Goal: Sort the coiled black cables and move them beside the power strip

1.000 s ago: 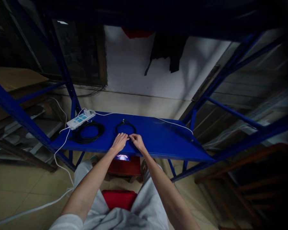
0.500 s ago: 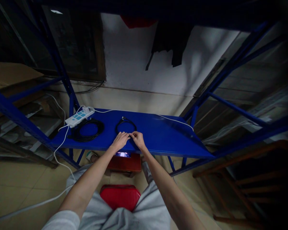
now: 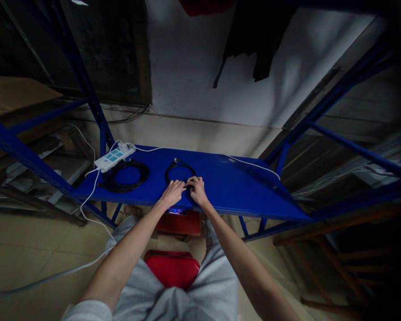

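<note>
A small loop of black cable [image 3: 182, 163] lies on the blue shelf [image 3: 234, 187], with a connector at its far end. At the loop's near side my left hand [image 3: 173, 192] is closed on the cable, its fingertips close to my right hand. My right hand [image 3: 197, 189] has its fingers bent and pinched on the same cable from the right. The exact spot between the fingertips is too small and dark to make out. A larger coil of black cable [image 3: 143, 175] rests to the left of my hands.
A white power strip [image 3: 112, 159] with blue sockets sits at the shelf's left end, its white cord [image 3: 83, 209] hanging down. Blue frame posts [image 3: 284, 158] stand at both sides. Below are a red stool [image 3: 173, 269] and a brown box-like object [image 3: 183, 223].
The view has shifted slightly, so the shelf sits a little higher and further right. My right hand's fingers are now more curled over the cable.
</note>
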{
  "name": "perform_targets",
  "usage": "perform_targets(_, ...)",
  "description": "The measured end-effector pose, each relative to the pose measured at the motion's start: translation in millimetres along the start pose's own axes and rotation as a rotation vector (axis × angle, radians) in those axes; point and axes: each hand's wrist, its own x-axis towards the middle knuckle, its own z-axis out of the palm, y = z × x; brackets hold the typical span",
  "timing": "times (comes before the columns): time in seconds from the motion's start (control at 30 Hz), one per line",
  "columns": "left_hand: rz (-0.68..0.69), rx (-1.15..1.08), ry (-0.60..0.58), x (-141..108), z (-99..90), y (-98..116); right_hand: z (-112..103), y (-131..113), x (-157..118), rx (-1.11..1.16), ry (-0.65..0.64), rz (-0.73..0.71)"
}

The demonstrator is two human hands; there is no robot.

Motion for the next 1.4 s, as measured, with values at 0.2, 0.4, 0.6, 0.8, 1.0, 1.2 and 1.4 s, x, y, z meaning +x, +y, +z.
perform_targets(0.2,-0.011,-0.017,0.001,3,3.7,-1,-5,2,2,0.207,-0.059,-0.017)
perform_targets(0.4,-0.029,-0.053,-0.025,7,8.2,-1,-10,2,3,0.24,-0.123,0.068)
perform_targets(0.6,-0.045,-0.064,-0.069,7,14.6,-2,-11,-1,1,0.241,-0.146,0.112)
perform_targets(0.8,-0.028,-0.065,-0.062,11,11.1,-3,-11,0,2,0.223,-0.138,0.075)
perform_targets(1.0,-0.032,-0.09,-0.036,7,11.2,-5,-6,4,1,0.238,-0.091,0.019)
perform_targets(1.2,-0.069,-0.173,0.037,3,10.5,-6,-4,3,-3,0.288,-0.055,-0.004)
perform_targets(1.4,-0.092,-0.368,0.056,3,7.7,-11,-2,2,-5,0.44,-0.035,0.017)
